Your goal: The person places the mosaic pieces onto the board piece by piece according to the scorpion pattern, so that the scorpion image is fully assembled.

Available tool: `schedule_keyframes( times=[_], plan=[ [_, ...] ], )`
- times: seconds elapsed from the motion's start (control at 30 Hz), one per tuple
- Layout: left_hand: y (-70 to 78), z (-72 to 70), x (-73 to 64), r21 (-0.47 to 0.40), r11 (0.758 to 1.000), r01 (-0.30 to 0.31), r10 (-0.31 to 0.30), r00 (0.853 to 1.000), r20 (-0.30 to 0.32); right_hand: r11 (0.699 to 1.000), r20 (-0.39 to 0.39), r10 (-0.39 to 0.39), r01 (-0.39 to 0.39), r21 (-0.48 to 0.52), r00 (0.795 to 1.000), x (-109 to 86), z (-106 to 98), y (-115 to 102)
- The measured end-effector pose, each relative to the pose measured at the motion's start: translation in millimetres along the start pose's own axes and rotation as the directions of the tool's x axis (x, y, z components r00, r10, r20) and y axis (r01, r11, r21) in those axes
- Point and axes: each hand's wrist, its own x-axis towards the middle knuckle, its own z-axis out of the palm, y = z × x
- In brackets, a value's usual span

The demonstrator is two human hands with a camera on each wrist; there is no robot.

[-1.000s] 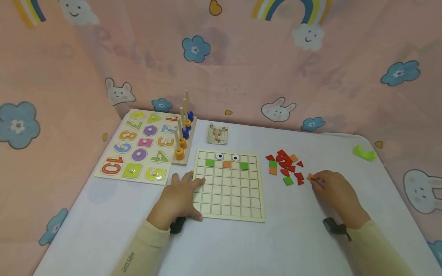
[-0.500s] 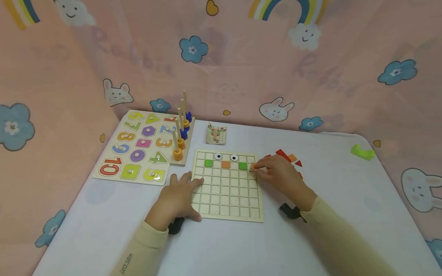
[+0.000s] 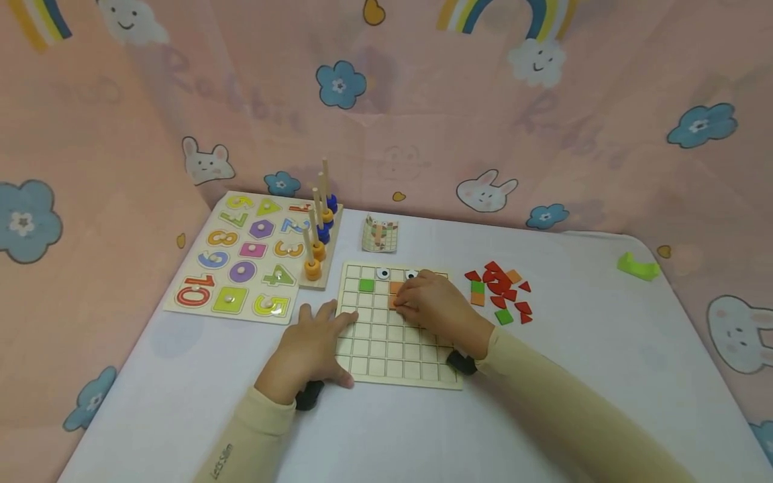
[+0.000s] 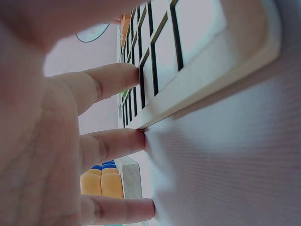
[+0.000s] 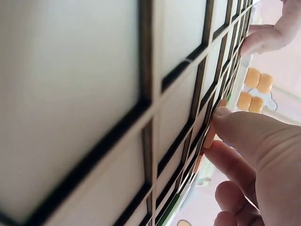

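A pale wooden grid board (image 3: 377, 365) lies flat on the white table. My left hand (image 3: 308, 352) rests at its left edge with fingers spread; in the left wrist view one fingertip (image 4: 134, 74) lies over the rim. Over the upper middle of the board, my right hand (image 3: 443, 305) pinches an orange square tile (image 5: 211, 135) between thumb and finger, right at the grid. Just above that sits another orange tile (image 3: 395, 287). A green tile (image 3: 366, 285) and a round eye piece (image 3: 383, 274) lie in cells to the left. My right hand partly covers a second eye piece (image 3: 411, 274).
Right of the board lies a loose pile of red pieces (image 3: 498, 285) with several green and orange squares. Behind the board stands a small pattern card (image 3: 380, 235). A number puzzle (image 3: 199, 307) and a peg stacker (image 3: 313, 268) are at left, a lime-green piece (image 3: 637, 267) at far right.
My right hand has carried the orange tile from beside the red pile leftward onto the board, below the other orange tile. My left hand has stayed at the board's edge.
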Motion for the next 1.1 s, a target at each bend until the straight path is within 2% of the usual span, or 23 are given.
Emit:
schedule_keyframes(
  times=[0.13,0.27,0.5,0.6,0.7,0.83,0.97,1.1],
  plan=[
    [0.5,-0.5,0.3,0.000,1.000,0.000,0.000,1.000,0.001,0.999,0.003,0.016,-0.016,-0.032,1.000,1.6,1,-1],
    [1.4,0.0,1.2,-0.002,1.000,0.000,0.000,1.000,0.003,0.995,0.030,0.085,-0.084,-0.051,0.996,0.7,2,-1],
    [4.1,-1.1,0.0,-0.008,1.000,-0.003,0.003,1.000,0.002,0.980,0.084,0.162,-0.171,0.105,0.983,-4.5,2,-2],
    [4.4,-1.5,-0.2,-0.006,1.000,-0.002,0.002,1.000,0.004,0.975,0.081,0.179,-0.188,0.122,0.981,-8.2,3,1],
    [4.4,-1.2,0.5,-0.006,1.000,-0.003,0.003,1.000,0.005,0.964,0.062,0.232,-0.238,0.114,0.971,-17.6,0,5],
    [3.5,-0.1,1.9,-0.001,1.000,0.001,-0.001,1.000,0.010,0.934,0.017,0.343,-0.343,0.095,0.939,-41.9,-9,20],
    [1.7,0.9,2.6,0.003,1.000,0.001,-0.001,1.000,0.007,0.900,-0.044,0.432,-0.426,0.093,0.901,-74.1,-18,50],
    [0.6,1.1,2.6,0.003,1.000,-0.001,0.001,1.000,0.007,0.841,-0.105,0.541,-0.534,0.088,0.835,-103.4,-28,88]
  ],
)
